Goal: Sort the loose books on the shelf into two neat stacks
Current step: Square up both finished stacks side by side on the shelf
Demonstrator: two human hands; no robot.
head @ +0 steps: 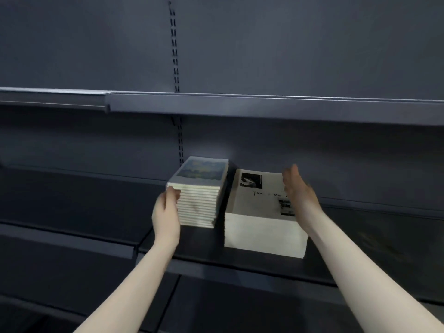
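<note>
Your left hand (167,207) presses flat-fingered against the smaller stack (200,195); your right hand (300,191) hovers open beside the larger stack (264,222). Both look heavy, slippery; squeeze their sides.

Dark metal shelf (206,251) carries two book stacks side by side; left stack (199,205); right stack (262,234).

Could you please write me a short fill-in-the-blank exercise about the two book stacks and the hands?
1. The stack with the painted cover stands to the ____ of the white-covered stack.
2. The left hand touches the ____ stack.
3. The right hand has ____ fingers.

Missing words: left; painted-cover; straight
</note>
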